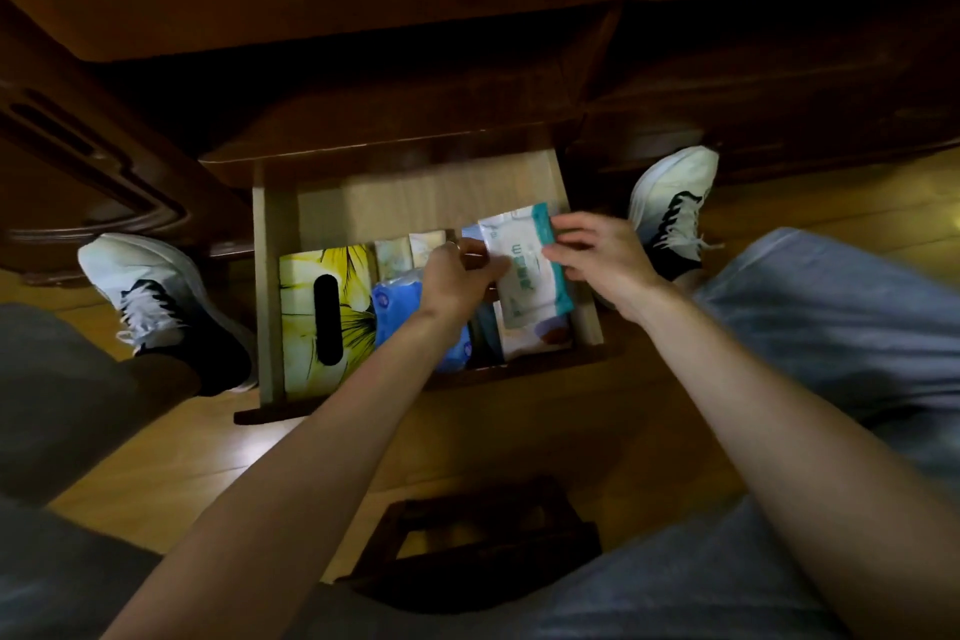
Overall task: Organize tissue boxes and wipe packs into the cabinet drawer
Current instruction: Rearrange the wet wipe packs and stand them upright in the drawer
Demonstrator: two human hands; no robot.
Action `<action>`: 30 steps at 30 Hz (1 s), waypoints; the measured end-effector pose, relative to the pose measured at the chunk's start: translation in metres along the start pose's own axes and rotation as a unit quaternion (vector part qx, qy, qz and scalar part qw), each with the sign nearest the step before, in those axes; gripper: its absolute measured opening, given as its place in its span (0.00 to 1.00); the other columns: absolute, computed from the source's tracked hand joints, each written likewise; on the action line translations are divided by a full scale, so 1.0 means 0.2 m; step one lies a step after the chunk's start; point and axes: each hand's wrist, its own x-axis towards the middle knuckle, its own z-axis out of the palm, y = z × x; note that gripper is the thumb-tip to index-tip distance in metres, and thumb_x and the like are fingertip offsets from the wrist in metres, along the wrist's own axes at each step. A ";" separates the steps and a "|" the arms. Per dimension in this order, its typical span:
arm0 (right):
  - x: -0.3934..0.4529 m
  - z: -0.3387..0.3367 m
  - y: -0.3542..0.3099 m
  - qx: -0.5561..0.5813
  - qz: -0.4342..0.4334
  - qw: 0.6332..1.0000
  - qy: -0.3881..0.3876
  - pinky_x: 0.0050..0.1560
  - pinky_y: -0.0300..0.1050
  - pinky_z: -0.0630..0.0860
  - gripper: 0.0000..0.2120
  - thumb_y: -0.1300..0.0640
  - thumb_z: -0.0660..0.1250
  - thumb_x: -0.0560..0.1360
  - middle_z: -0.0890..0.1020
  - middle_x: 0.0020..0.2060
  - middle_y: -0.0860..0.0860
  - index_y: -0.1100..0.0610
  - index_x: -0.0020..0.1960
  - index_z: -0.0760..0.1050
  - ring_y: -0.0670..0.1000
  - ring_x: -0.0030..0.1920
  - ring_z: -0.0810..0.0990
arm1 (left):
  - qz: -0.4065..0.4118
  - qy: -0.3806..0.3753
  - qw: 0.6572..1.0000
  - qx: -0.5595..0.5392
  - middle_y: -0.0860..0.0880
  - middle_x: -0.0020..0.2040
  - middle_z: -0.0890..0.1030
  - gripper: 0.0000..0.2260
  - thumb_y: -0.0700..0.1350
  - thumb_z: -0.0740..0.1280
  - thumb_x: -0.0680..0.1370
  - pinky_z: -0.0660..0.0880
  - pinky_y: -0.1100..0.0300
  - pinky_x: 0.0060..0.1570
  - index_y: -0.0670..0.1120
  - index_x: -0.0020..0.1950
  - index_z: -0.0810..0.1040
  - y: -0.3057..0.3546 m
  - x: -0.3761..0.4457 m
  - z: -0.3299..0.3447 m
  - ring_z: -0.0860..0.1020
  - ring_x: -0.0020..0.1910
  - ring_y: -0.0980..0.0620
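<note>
Packing is nearly done: a white wipe pack (527,265) is pinched by the left hand (457,276) and right hand (597,257) over the drawer (267,286). Next it should be pushed down flat.

**Almost nothing readable**

The white and teal wipe pack (524,270) carries green print down its face, but the characters are too blurred to read. The yellow flowered tissue box (317,312) and blue pack (400,312) show no readable text.
</note>
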 end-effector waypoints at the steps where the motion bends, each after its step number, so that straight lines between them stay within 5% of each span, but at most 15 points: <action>1: 0.02 0.00 0.02 -0.025 -0.009 0.999 0.019 0.46 0.39 0.81 0.18 0.57 0.73 0.76 0.82 0.57 0.48 0.53 0.66 0.77 0.46 0.56 0.81 | -0.009 -0.003 1.000 0.015 0.40 0.51 0.84 0.04 0.36 0.73 0.77 0.84 0.47 0.47 0.41 0.47 0.79 -0.02 0.02 0.00 0.84 0.50 0.41; 4: 0.10 -0.03 0.11 -0.148 -0.008 0.985 0.087 0.62 0.47 0.75 0.20 0.50 0.69 0.78 0.80 0.62 0.50 0.52 0.69 0.74 0.50 0.61 0.78 | -0.011 -0.003 0.999 0.052 0.36 0.53 0.84 0.07 0.34 0.73 0.76 0.84 0.43 0.47 0.38 0.51 0.79 -0.05 0.08 0.04 0.85 0.50 0.39; 7: 0.11 -0.04 0.23 -0.190 0.045 0.978 0.078 0.61 0.45 0.71 0.24 0.54 0.69 0.79 0.75 0.68 0.53 0.51 0.73 0.69 0.54 0.67 0.74 | -0.049 -0.009 0.995 0.083 0.36 0.54 0.81 0.15 0.31 0.73 0.75 0.84 0.44 0.43 0.38 0.57 0.72 -0.08 0.15 0.12 0.84 0.50 0.39; 12: 0.14 -0.04 0.29 -0.194 0.051 0.977 0.069 0.61 0.47 0.74 0.23 0.58 0.69 0.78 0.78 0.66 0.52 0.50 0.71 0.71 0.54 0.65 0.77 | -0.048 -0.037 0.964 0.258 0.37 0.48 0.86 0.07 0.34 0.72 0.75 0.83 0.47 0.50 0.35 0.52 0.82 -0.14 0.24 0.19 0.86 0.45 0.42; 17: 0.14 -0.05 0.29 -0.183 0.060 0.979 0.070 0.59 0.46 0.74 0.22 0.55 0.69 0.78 0.79 0.65 0.51 0.48 0.70 0.72 0.53 0.64 0.78 | -0.047 -0.017 0.932 0.360 0.43 0.49 0.86 0.09 0.43 0.74 0.76 0.82 0.57 0.44 0.40 0.53 0.83 -0.20 0.20 0.18 0.85 0.48 0.47; 20: 0.13 -0.04 0.29 -0.204 0.053 0.974 0.083 0.61 0.46 0.73 0.21 0.55 0.69 0.78 0.79 0.65 0.50 0.49 0.70 0.72 0.53 0.64 0.78 | -0.027 -0.009 0.916 0.401 0.43 0.49 0.86 0.09 0.45 0.73 0.76 0.81 0.54 0.51 0.41 0.52 0.84 -0.20 0.17 0.18 0.85 0.50 0.47; 25: 0.13 -0.04 0.28 -0.209 0.050 0.973 0.082 0.62 0.47 0.74 0.21 0.56 0.69 0.78 0.80 0.65 0.49 0.48 0.70 0.73 0.53 0.64 0.78 | 0.039 0.067 0.925 0.371 0.44 0.65 0.77 0.27 0.50 0.76 0.74 0.78 0.48 0.58 0.46 0.70 0.70 -0.15 0.17 0.19 0.78 0.62 0.43; 30: 0.11 -0.04 0.27 -0.210 0.049 0.973 0.081 0.63 0.50 0.75 0.20 0.56 0.69 0.78 0.80 0.65 0.50 0.49 0.70 0.73 0.53 0.64 0.78 | -0.082 -0.014 0.935 0.344 0.38 0.75 0.63 0.48 0.52 0.79 0.71 0.69 0.43 0.68 0.45 0.80 0.51 -0.21 0.19 0.22 0.64 0.74 0.36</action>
